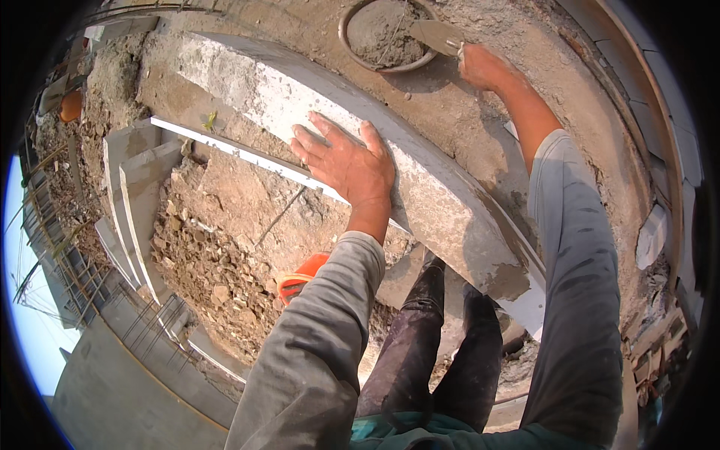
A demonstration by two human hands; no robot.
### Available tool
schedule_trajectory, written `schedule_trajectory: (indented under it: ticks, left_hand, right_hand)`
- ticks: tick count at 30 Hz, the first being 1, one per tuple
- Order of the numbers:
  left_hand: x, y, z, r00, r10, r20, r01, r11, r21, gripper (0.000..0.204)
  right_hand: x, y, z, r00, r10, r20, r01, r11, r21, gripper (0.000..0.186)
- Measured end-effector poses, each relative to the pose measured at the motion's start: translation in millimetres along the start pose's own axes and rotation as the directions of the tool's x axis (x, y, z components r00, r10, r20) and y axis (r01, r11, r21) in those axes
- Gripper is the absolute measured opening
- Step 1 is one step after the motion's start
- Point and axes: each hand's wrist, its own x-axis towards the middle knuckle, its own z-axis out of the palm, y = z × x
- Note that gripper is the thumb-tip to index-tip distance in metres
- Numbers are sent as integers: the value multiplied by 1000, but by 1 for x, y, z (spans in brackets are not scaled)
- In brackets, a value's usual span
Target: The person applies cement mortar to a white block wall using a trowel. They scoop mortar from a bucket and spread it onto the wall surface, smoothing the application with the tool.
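Note:
My left hand (346, 159) lies flat with fingers spread on the top of a long, pale wall (442, 187) that runs slantwise across the view. At the far right of centre, my right hand (486, 69) is closed round the handle of a trowel (435, 34), most of the handle hidden by the fingers. The trowel's flat blade reaches over the rim of a round basin (346, 39). Grey wet mortar (381, 34) fills much of that basin, which stands on the sandy ground beyond the wall.
A thin white strip (247, 154) runs along the near side of the wall. Rubble (217, 270) covers the ground at left, beside pale upright slabs (139, 202). An orange object (301, 277) sits partly behind my left sleeve. Steel rods (75, 262) stick up at far left.

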Motion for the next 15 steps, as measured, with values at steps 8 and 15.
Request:
schedule_trajectory:
  ticks: [8, 15]
  left_hand:
    - [7, -5, -10, 999, -4, 43, 8, 996, -87, 88]
    - [9, -12, -9, 1000, 12, -2, -12, 998, -61, 86]
  right_hand:
    - [85, -85, 47, 941, -149, 303, 59, 956, 289, 33]
    - [6, -53, 75, 972, 30, 235, -205, 604, 770, 36]
